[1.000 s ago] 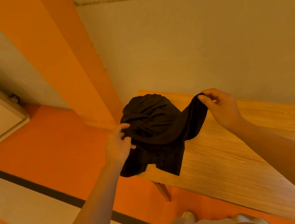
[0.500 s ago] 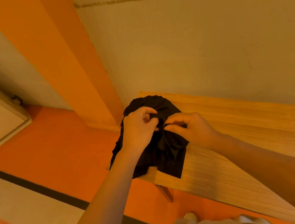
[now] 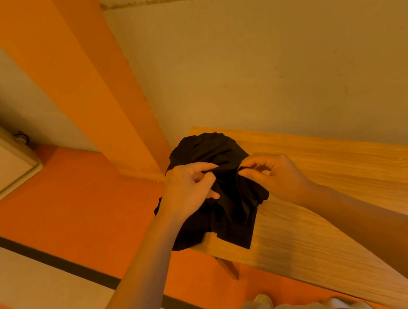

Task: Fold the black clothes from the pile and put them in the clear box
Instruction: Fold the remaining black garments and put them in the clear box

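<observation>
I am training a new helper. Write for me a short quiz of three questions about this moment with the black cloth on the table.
1. True or false: the black garment lies fully on the wooden table, with no part over the edge.
2. Which hands hold the garment? A) left only B) right only C) both
3. Fill in: the floor beside the table is mostly ____ in colour.

Key
1. False: its lower part hangs over the table corner.
2. C: the left hand and the right hand both pinch its top folds.
3. Orange.
</observation>
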{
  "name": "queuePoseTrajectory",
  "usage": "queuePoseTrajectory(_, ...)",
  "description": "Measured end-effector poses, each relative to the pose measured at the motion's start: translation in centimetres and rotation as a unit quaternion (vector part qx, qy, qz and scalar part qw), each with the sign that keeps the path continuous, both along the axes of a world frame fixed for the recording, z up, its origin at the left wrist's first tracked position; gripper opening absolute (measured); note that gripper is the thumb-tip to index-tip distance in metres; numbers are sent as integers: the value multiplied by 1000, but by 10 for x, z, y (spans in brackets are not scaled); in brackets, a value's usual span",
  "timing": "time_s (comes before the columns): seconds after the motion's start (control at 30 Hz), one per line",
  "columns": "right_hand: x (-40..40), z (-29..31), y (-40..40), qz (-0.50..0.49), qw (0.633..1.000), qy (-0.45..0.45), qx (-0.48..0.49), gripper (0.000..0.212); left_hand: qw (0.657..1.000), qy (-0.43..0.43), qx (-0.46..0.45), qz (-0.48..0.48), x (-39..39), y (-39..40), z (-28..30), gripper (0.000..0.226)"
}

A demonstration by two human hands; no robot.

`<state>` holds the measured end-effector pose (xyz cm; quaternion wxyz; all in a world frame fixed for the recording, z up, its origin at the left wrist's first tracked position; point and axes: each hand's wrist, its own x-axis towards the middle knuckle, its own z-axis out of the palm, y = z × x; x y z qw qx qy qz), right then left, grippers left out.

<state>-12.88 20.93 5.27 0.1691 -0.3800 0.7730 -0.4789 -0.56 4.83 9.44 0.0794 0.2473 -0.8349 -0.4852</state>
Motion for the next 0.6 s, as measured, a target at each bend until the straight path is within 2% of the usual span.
queuePoseTrajectory(0.13, -1, -1, -1, -3, 1000, -4, -1, 15, 997, 31, 68, -11, -2, 4, 3, 18)
queuePoseTrajectory(0.23, -3, -2, 3, -9, 1000, -15, -6, 15, 988, -10, 114, -108, 1, -1, 9, 31)
queuePoseTrajectory(0.33, -7, -2, 8, -15, 1000, -14, -9, 17, 985, -44, 62, -154, 1, -6, 6, 33)
queuePoseTrajectory(0.5, -14, 2, 17, -15, 999, 23, -23, 16, 997, 11, -27, -71, -8, -4, -2, 11)
queuePoseTrajectory(0.6, -18, 9, 20, -23, 999, -27, -24, 19, 991, 44, -122, -44, -16, -3, -4, 17)
